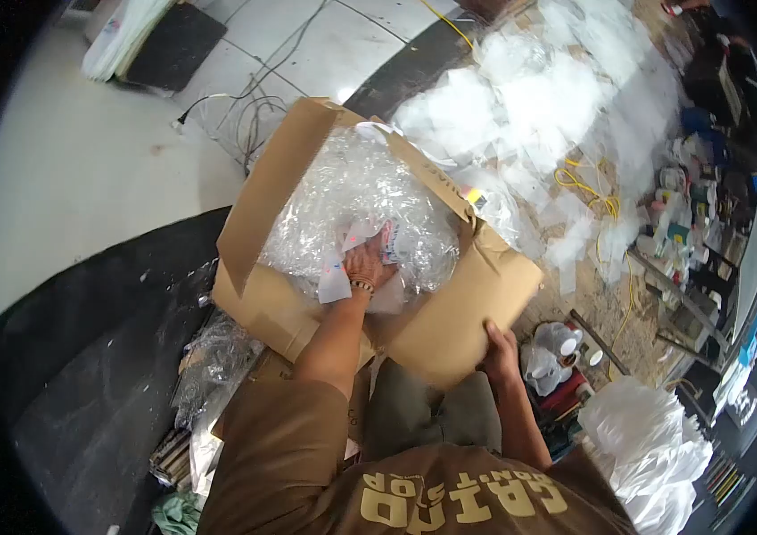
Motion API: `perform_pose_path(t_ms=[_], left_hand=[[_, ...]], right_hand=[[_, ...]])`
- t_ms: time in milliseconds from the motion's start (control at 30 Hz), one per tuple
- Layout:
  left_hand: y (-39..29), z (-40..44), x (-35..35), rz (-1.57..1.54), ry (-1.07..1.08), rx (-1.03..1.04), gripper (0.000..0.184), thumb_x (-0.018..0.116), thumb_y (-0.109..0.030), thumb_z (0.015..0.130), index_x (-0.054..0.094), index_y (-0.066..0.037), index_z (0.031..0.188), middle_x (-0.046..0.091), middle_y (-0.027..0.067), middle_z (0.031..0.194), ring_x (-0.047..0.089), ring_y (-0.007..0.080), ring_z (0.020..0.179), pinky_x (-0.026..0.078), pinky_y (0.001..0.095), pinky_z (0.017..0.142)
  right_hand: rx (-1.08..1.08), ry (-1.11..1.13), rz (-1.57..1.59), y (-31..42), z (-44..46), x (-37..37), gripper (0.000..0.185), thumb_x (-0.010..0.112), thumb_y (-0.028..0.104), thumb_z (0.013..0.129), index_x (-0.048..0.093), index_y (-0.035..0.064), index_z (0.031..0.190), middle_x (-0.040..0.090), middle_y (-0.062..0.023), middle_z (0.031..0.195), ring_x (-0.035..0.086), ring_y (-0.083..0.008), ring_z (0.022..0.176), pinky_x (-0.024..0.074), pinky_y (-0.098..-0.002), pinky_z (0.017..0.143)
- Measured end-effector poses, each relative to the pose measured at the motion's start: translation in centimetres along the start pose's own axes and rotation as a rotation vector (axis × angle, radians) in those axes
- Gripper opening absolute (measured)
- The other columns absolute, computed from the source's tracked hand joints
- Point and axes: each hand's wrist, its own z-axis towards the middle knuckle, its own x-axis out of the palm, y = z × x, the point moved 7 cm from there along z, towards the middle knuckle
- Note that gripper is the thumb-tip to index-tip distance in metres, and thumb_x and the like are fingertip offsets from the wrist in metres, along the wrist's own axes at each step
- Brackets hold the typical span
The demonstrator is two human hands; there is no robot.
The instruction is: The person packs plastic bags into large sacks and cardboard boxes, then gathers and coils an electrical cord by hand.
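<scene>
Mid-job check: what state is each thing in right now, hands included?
Cardboard box: open at the top
Near-right flap: spread outward, edge held
Right hand: thumb over that flap's edge
Left hand: inside the box, fingers partly hidden
Clear plastic: crumpled, filling the box
Printed white sheet: rumpled, against the left hand
Yellow cord: loosely looped
White bag: crumpled

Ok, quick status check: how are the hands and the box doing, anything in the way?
Left hand inside the box, against white sheeting. Right hand holding a flap. Box open, clear plastic inside. Nothing visibly blocking its opening.
</scene>
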Motion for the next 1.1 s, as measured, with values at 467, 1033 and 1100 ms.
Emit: perform_pose_path(t_ms=[467,1033,1100], left_hand=[[4.3,-3.2,-15.5,-1.69,0.585,-0.07,0.034,0.048,-0.013,0.092,0.055,-0.005,0.125,0.056,0.015,0.125,0.055,0.0204,0.111,0.043,0.0369,0.097],[7.4,-0.2,-18.4,0.053,-0.167,-0.248,0.05,0.04,-0.049,0.094,0.033,-0.037,0.142,0.008,0.0121,0.156,0.006,0.0433,0.14,0.006,0.0643,0.108],[6.9,-1.7,-18.8,0.033,-0.171,-0.288,0.051,0.044,-0.052,0.091,0.037,-0.038,0.14,0.013,0.0121,0.155,0.008,0.0428,0.14,0.01,0.0668,0.106]], right_hand=[[-0.855,0.043,-1.719,6.1,3.8,22.3,0.1,0.069,0.067,0.062,0.026,0.0319,0.146,0.01,-0.0112,0.155,0.008,-0.0484,0.138,0.0091,-0.0727,0.101],[-0.819,0.244,-1.73,7.6,7.9,22.3,0.089,0.072,0.039,0.07,0.025,0.0374,0.145,0.008,-0.01,0.155,0.016,-0.0417,0.139,0.0194,-0.0686,0.102],[-0.7,0.194,-1.733,11.8,2.6,25.4,0.082,0.07,0.037,0.073,0.027,0.0405,0.143,0.007,-0.0121,0.155,0.013,-0.042,0.14,0.0208,-0.0679,0.103]])
